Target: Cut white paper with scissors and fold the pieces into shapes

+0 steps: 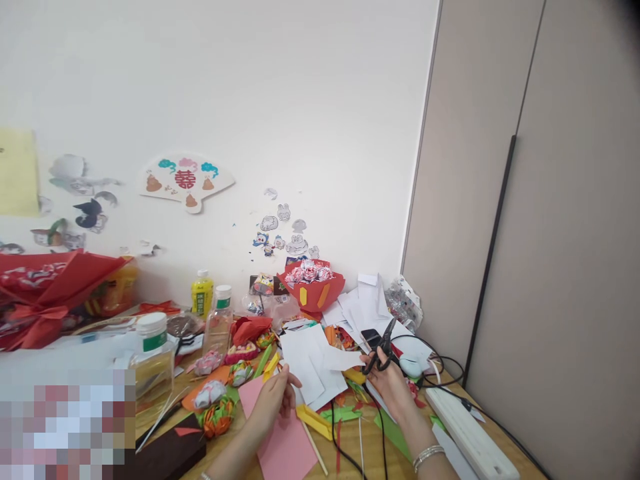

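My right hand [391, 385] is closed around the handles of black scissors [381, 350], whose blades point up and to the right. A white paper piece [344, 359] reaches to its fingertips; whether they pinch it I cannot tell. My left hand [277, 399] hovers over a pink paper sheet [285, 447], its fingers loosely curled and somewhat apart, with nothing visible in them. Just behind that hand is a yellow folded paper strip [271, 366]. White paper sheets [305, 360] lie between the two hands. Another yellow folded strip [315, 423] rests beside a thin wooden stick [314, 440].
A red-wrapped bouquet [315, 293] stands by the wall. Left are clear bottles [219, 327], a yellow bottle [202, 293] and paper flowers [217, 413]. A white power strip [470, 433] and black cables [450, 358] lie right, near the cabinet [560, 233].
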The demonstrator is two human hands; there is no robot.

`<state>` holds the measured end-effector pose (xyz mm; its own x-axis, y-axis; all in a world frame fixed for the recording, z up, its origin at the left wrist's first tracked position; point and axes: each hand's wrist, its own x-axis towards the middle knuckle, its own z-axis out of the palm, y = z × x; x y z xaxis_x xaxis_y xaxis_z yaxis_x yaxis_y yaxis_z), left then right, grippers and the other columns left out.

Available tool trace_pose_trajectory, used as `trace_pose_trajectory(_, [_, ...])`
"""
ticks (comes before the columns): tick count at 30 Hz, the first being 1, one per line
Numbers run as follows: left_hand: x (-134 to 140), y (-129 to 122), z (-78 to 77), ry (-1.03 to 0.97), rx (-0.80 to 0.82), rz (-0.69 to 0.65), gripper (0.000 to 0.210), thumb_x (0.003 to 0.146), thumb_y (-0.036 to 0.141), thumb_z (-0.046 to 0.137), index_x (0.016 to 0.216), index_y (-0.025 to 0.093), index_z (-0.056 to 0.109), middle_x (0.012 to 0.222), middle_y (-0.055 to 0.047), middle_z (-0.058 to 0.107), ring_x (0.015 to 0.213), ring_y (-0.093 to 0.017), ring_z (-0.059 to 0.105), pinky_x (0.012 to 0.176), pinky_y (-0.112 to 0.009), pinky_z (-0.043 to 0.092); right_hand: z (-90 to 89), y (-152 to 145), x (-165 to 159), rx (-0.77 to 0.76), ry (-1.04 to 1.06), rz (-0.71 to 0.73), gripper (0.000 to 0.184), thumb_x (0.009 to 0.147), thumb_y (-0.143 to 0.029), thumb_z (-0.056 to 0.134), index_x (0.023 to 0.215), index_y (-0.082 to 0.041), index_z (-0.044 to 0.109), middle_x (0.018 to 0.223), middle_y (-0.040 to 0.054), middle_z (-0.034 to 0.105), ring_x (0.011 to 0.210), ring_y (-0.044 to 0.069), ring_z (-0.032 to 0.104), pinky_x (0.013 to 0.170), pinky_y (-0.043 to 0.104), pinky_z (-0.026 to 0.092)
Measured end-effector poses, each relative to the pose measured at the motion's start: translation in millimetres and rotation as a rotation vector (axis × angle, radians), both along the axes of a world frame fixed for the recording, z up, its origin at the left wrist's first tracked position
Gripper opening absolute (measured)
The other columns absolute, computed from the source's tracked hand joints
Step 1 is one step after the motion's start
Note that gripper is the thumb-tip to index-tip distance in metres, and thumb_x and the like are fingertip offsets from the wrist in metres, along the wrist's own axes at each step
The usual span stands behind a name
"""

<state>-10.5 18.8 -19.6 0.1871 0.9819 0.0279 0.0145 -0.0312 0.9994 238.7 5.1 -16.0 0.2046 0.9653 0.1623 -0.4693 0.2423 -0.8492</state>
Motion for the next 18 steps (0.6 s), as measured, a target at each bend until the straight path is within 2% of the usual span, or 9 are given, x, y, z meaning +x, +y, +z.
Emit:
trace_pose_trajectory(8, [0.0, 2.3, -1.6, 0.026, -0.012, -0.075, 0.068, 0.063, 0.081, 0.024, 0.071, 0.019, 0.049, 0.041, 0.002, 0.051, 0.030, -0.014, 0.049, 0.032, -0.022, 0.028, -6.7, 3.0, -3.4, -0.081, -0.053, 0.035, 0.036, 0.063, -0.049, 0.069, 0.079, -0.017, 0.063, 0.084, 0.0110, 0.070, 0.080, 0.026, 0.063, 0.071, 0.038, 0.047])
trace_pose_trajectory(14, [0.2, 4.7, -4.5, 0.026, -0.018, -0.078, 0.069, 0.064, 0.080, 0.025, 0.077, 0.018, 0.050, 0.040, 0.002, 0.051, 0.029, -0.014, 0.049, 0.031, -0.022, 0.028, -12.2, 7.3, -4.7, -0.060, -0.053, 0.056, 0.033, 0.065, -0.046, 0.070, 0.080, -0.018, 0.061, 0.083, 0.0088, 0.069, 0.079, 0.023, 0.062, 0.072, 0.036, 0.047])
trace_pose_trajectory(18, [0.7, 2.7, -2.6, 0.024, -0.031, -0.083, 0.068, 0.062, 0.081, 0.027, 0.076, 0.018, 0.050, 0.041, 0.002, 0.051, 0.029, -0.014, 0.049, 0.031, -0.022, 0.028, -16.4, 10.5, -7.3, -0.054, -0.019, 0.043, 0.035, 0.061, -0.046, 0.073, 0.078, -0.018, 0.061, 0.081, 0.0072, 0.068, 0.081, 0.023, 0.062, 0.073, 0.034, 0.047])
